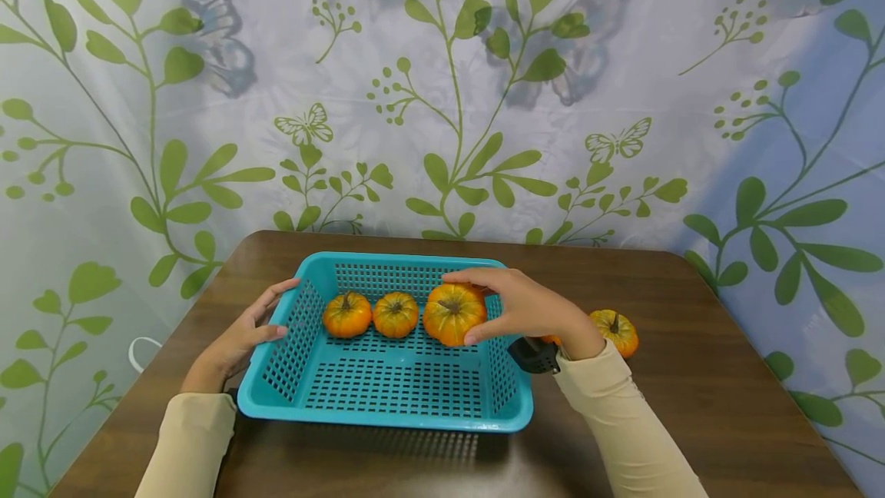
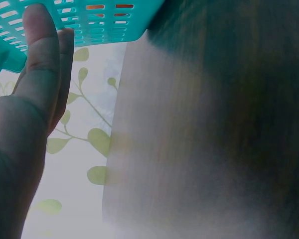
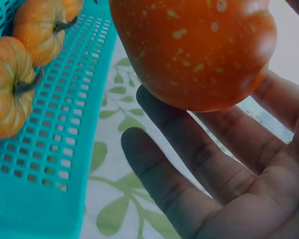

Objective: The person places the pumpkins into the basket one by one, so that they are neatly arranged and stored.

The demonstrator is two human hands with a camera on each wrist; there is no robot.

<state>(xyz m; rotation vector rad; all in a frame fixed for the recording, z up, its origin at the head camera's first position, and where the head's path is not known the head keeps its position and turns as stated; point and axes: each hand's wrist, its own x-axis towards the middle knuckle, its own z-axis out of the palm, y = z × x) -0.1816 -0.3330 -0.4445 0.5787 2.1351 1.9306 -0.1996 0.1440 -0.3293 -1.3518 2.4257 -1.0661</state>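
A turquoise plastic basket [image 1: 394,426] with slotted walls sits on the table. Inside it, side by side toward the back, are two small orange pumpkins: the left one [image 1: 347,315] and a slightly smaller one [image 1: 396,315]. My right hand [image 1: 528,306] grips a larger pumpkin [image 1: 452,315] between thumb and fingers, over the basket's right part. From the right wrist view, this pumpkin's smooth orange underside [image 3: 199,59] shows, with two fingers spread below it. My left hand [image 1: 238,340] rests at the basket's left side, its fairly straight fingers [image 2: 42,45] touching the slotted wall.
To the right of the basket another pumpkin [image 1: 614,333] stands on the brown wooden table [image 1: 691,375]. A bit of orange [image 1: 551,340] shows beside the right wrist, mostly hidden. A leaf-patterned curtain [image 1: 442,98] hangs behind the table. A white cord loop [image 1: 141,352] is at left.
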